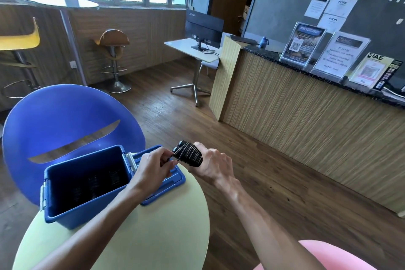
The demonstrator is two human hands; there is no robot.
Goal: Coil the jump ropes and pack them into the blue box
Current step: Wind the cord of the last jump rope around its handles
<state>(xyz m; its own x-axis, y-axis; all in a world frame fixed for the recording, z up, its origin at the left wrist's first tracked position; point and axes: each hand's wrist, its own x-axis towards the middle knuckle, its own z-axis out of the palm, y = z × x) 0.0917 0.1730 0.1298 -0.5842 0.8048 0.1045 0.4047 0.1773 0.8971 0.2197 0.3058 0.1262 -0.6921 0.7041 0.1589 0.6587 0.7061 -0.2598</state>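
A black jump rope is wound in tight turns around its two black handles, held together as one bundle. My right hand grips the bundle from the right, above the table's far edge. My left hand pinches the loose end of the cord just left of the bundle. The blue box stands open on the pale green round table, left of both hands. Dark coiled ropes lie at its bottom. Its blue lid lies flat beside it, partly under my left hand.
A blue round chair stands behind the table. A pink seat shows at the lower right. A wooden reception counter with signs runs along the right. A small desk with a monitor and bar stools stand further back on the wooden floor.
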